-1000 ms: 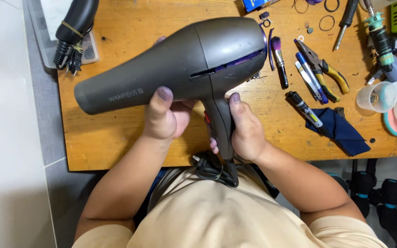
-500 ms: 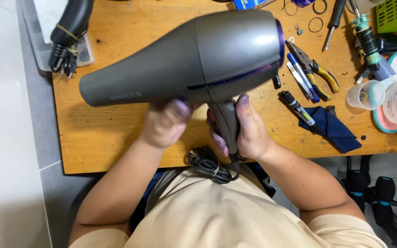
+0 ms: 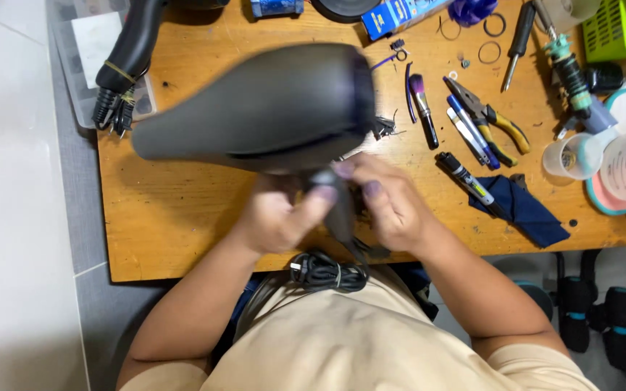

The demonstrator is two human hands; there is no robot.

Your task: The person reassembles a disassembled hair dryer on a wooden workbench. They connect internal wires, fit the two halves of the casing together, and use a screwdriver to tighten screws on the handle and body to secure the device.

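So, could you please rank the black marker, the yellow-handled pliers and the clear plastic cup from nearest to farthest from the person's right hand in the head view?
1. Black marker, just right of the right hand.
2. Yellow-handled pliers, up and right.
3. Clear plastic cup, far right.

Beige short-sleeved shirt, purple-painted nails

Home workshop: tool-strewn wooden bench (image 3: 182,217)

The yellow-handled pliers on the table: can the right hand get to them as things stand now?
Probably not at once. The pliers lie uncovered on the wooden table, with open tabletop toward the right hand, but that hand and the left hand both grip the hair dryer.
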